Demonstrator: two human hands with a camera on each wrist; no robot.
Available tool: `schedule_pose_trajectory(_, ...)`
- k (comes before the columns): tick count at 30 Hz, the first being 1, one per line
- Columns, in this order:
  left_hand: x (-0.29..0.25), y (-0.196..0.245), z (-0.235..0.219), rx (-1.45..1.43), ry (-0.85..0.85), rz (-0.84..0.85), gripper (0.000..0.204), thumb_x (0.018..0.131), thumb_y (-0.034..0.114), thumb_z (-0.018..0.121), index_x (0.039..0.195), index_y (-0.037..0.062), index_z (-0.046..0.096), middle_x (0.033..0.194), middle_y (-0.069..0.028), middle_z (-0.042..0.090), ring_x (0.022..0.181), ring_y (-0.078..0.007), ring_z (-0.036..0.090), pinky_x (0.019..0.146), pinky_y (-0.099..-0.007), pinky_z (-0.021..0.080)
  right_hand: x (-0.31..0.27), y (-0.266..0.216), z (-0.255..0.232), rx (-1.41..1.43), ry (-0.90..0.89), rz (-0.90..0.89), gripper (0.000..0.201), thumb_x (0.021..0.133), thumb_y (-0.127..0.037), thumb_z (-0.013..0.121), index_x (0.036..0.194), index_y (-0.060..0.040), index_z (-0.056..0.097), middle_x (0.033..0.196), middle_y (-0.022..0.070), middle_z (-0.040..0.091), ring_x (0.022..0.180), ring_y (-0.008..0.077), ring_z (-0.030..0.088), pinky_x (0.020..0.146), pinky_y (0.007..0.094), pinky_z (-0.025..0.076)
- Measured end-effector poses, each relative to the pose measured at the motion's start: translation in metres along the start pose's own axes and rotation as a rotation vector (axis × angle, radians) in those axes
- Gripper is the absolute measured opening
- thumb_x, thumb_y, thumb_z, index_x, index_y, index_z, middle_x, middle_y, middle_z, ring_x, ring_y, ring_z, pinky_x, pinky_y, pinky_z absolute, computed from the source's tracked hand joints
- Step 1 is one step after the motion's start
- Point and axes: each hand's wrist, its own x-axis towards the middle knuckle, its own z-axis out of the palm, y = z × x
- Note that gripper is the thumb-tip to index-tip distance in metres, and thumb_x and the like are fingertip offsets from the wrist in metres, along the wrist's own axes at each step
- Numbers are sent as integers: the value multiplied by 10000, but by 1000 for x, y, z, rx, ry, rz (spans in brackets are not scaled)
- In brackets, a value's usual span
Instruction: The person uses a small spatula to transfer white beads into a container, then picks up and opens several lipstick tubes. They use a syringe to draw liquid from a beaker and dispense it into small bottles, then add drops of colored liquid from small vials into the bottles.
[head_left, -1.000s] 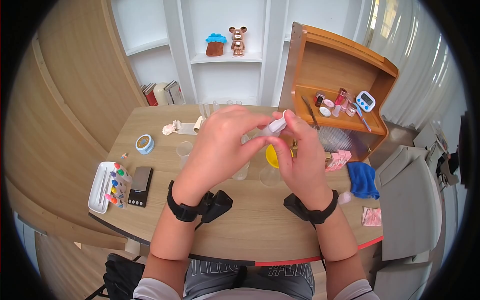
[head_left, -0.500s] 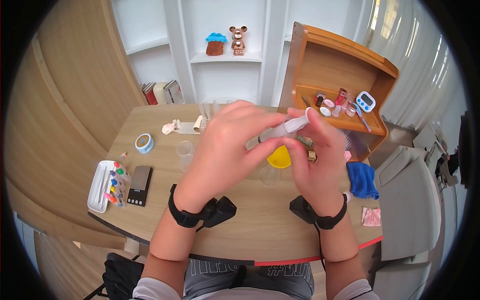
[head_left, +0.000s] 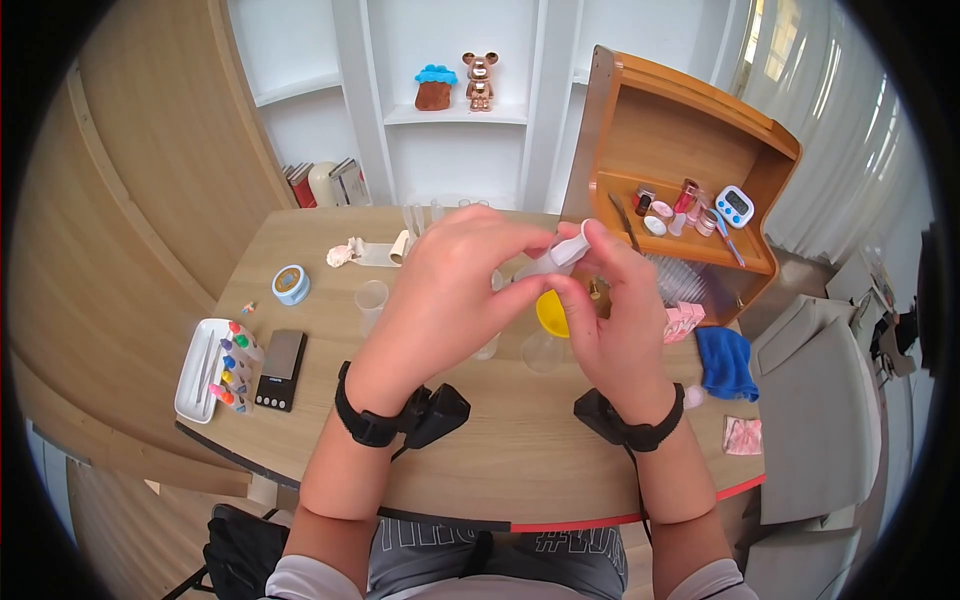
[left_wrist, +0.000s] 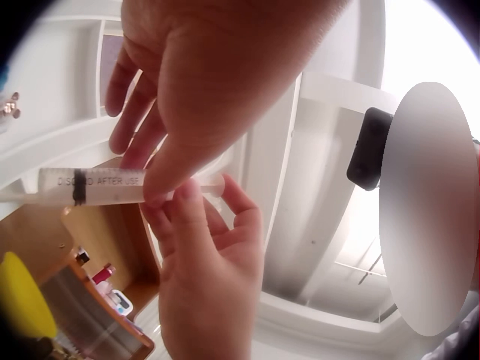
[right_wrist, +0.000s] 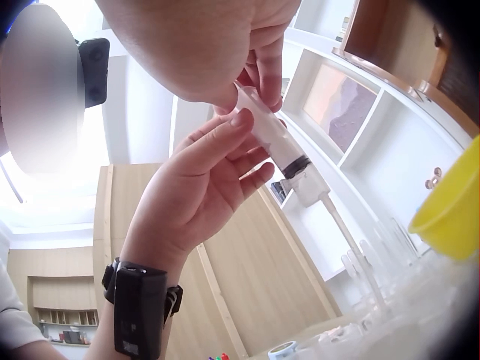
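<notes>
Both hands are raised over the table with a clear plastic syringe between them. My left hand pinches its barrel, thumb against the fingers. The right hand holds the white plunger at its flanged end, partly drawn out in the head view. Inside the barrel, the black stopper lies close to the nozzle end. From the nozzle a thin pale tube slants down toward blurred clear vessels. Below the right hand is a yellow bowl-shaped piece at a clear vessel.
On the left are a black scale, a white tray and several colour-capped bottles. A clear cup stands beside the left forearm. To the right lie a blue cloth and a wooden shelf unit.
The right hand moved right, drawing the plunger farther out, then came back left, so less of it now shows outside the barrel. My left hand kept its grip on the barrel.
</notes>
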Motion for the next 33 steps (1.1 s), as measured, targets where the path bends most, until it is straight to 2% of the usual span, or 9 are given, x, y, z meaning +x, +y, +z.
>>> schedule_pose_trajectory(5, 0, -3, 3, -23, -1, -6, 318, 770, 51, 790, 1079, 18, 719, 929, -108, 721, 868, -271, 641, 764, -372, 516, 0, 2, 0, -14, -12, 18, 546, 850, -5, 761, 1343, -11, 526, 1223, 194, 647, 1013, 346, 685, 846, 388, 570)
schedule_pose_trajectory(8, 1, 4, 2, -42, 3, 21, 388, 769, 46, 793, 1148, 34, 709, 984, -114, 723, 922, -275, 644, 821, -370, 515, 1, 2, -7, -6, 23, 69, 534, 865, 0, 750, 1345, -5, 518, 1239, 176, 644, 1003, 285, 696, 853, 345, 569)
schedule_pose_trajectory(11, 0, 10, -1, -42, 44, 48, 445, 766, 36, 795, 1200, 42, 695, 1048, -113, 724, 988, -274, 645, 878, -368, 507, 13, -2, -27, -3, 115, 32, 550, 886, 12, 731, 1369, -1, 470, 1257, 175, 634, 1014, 231, 694, 884, 320, 565)
schedule_pose_trajectory(13, 1, 13, -4, -42, 88, 73, 467, 763, 25, 794, 1217, 42, 688, 1085, -108, 723, 1026, -271, 645, 909, -368, 502, 23, -7, -48, 87, 151, 52, 559, 915, 36, 686, 1394, 8, 398, 1265, 216, 617, 1061, 243, 686, 923, 336, 564)
schedule_pose_trajectory(16, 1, 14, -8, -30, 110, 93, 451, 765, 15, 788, 1205, 32, 689, 1104, -99, 728, 1048, -261, 648, 919, -367, 499, 32, -14, -72, 208, 294, 124, 517, 946, 80, 602, 1394, 38, 348, 1224, 288, 610, 1109, 311, 677, 957, 373, 558)
schedule_pose_trajectory(18, 2, 14, -10, -31, 106, 88, 443, 769, 10, 782, 1201, 28, 687, 1106, -97, 728, 1052, -256, 649, 923, -364, 498, 37, -20, -85, 213, 367, 169, 520, 943, 86, 600, 1395, 38, 347, 1217, 287, 615, 1100, 306, 678, 963, 375, 556)
schedule_pose_trajectory(21, 2, 14, -13, -36, 112, 87, 434, 773, 9, 777, 1197, 24, 685, 1104, -93, 728, 1049, -249, 652, 922, -359, 496, 38, -17, -99, 142, 352, 154, 523, 937, 93, 601, 1394, 34, 352, 1219, 286, 615, 1098, 298, 677, 959, 374, 556)
schedule_pose_trajectory(24, 1, 16, -15, -49, 119, 83, 432, 776, 10, 776, 1197, 23, 683, 1097, -90, 728, 1043, -242, 653, 920, -358, 496, 37, -9, -97, 201, 300, 153, 512, 929, 96, 610, 1380, 24, 378, 1212, 266, 622, 1101, 280, 675, 950, 364, 558)
schedule_pose_trajectory(33, 0, 21, -20, -48, 137, 107, 418, 780, 9, 771, 1189, 26, 687, 1058, -89, 732, 1026, -236, 650, 912, -360, 495, 31, 10, -68, 250, 112, 327, 474, 891, 70, 692, 1303, 0, 469, 1150, 138, 624, 1071, 207, 672, 948, 319, 553)
